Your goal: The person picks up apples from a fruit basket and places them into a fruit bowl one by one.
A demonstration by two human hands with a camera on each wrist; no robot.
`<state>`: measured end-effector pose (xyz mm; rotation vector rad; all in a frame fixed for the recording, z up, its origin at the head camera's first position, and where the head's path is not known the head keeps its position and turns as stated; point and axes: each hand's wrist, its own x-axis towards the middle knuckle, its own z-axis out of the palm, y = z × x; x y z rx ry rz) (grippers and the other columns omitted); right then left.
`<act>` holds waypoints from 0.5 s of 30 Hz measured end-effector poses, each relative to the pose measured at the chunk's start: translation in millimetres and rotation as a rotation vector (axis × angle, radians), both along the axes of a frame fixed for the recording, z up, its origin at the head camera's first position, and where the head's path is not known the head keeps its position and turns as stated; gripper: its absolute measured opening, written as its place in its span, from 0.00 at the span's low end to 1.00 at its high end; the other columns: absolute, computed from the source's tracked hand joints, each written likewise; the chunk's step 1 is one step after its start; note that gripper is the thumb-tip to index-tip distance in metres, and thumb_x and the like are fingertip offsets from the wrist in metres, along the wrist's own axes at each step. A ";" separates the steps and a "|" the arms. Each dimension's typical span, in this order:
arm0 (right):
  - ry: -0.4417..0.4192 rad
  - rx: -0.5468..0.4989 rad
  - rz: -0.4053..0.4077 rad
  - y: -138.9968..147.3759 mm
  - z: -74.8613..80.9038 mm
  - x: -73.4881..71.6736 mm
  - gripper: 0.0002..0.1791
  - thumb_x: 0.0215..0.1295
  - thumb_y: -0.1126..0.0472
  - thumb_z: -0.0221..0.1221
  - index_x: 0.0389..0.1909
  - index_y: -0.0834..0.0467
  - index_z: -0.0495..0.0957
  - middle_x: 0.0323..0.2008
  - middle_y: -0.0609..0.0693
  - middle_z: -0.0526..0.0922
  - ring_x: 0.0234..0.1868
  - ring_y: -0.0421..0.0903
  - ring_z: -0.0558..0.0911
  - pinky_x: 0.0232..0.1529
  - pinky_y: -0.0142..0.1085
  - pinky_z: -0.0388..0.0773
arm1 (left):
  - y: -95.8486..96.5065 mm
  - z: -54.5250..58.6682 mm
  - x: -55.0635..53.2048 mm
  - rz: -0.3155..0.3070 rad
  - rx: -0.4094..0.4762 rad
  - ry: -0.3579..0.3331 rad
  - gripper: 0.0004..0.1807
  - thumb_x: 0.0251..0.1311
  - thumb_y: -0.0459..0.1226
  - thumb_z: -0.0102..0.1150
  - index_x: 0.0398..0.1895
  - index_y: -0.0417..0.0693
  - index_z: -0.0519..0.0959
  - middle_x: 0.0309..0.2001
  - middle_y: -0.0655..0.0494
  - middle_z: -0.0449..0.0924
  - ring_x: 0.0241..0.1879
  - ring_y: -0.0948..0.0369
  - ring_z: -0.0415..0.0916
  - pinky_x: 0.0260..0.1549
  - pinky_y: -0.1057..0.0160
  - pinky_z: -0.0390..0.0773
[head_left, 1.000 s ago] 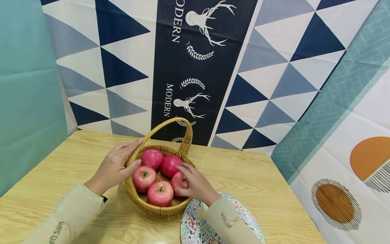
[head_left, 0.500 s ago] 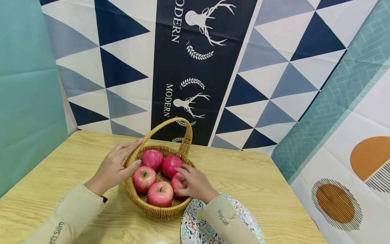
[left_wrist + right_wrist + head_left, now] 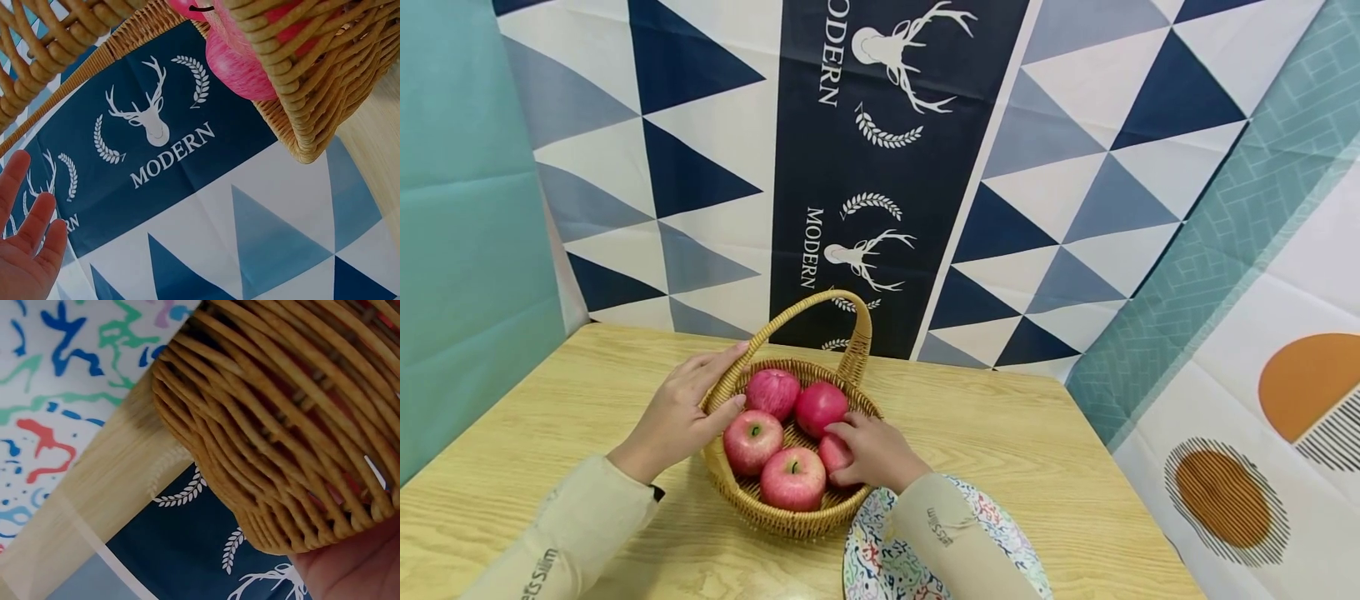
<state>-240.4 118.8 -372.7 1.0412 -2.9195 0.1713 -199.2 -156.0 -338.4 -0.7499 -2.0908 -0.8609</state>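
Note:
A wicker basket with a tall arched handle stands on the table, holding several red apples. At its left side, my left hand rests against the handle's base with fairly straight fingers; the left wrist view shows those fingers spread apart. Inside the right part of the basket, my right hand curls its fingers round an apple, covering much of it. From the right wrist, the woven wall hides that apple and most of the hand.
A round plate with a colourful squiggle pattern lies right of the basket, partly under my right forearm. Patterned cloth hangs behind the wooden table. More apples sit close around the gripped one.
My right hand has closed further over the right-hand apple, hiding more of it and its stem. My left hand and the basket stay in place; the head view has shifted slightly.

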 end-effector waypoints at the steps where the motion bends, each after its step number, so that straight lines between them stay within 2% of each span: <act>1: -0.004 0.010 -0.001 -1.2 0.5 0.0 0.33 0.52 0.49 0.67 0.60 0.54 0.76 0.58 0.57 0.76 0.54 0.55 0.78 0.53 0.49 0.76 | -0.3 -0.4 0.0 -0.001 0.004 0.001 0.30 0.59 0.42 0.61 0.65 0.44 0.70 0.49 0.42 0.79 0.48 0.47 0.75 0.44 0.39 0.73; 9: -0.006 0.069 0.004 -6.9 1.3 -0.7 0.35 0.46 0.55 0.71 0.60 0.54 0.76 0.52 0.58 0.77 0.46 0.54 0.80 0.49 0.45 0.79 | 2.7 -2.7 0.7 -0.008 0.040 -0.012 0.31 0.58 0.39 0.61 0.67 0.47 0.70 0.50 0.41 0.79 0.49 0.46 0.74 0.43 0.40 0.73; 15: -0.061 0.100 -0.051 -13.7 -0.1 -1.3 0.37 0.47 0.58 0.72 0.63 0.50 0.74 0.56 0.59 0.75 0.48 0.54 0.79 0.52 0.46 0.78 | 3.1 -2.2 2.8 0.007 0.048 -0.050 0.33 0.54 0.35 0.62 0.67 0.45 0.70 0.51 0.41 0.79 0.49 0.46 0.74 0.43 0.39 0.73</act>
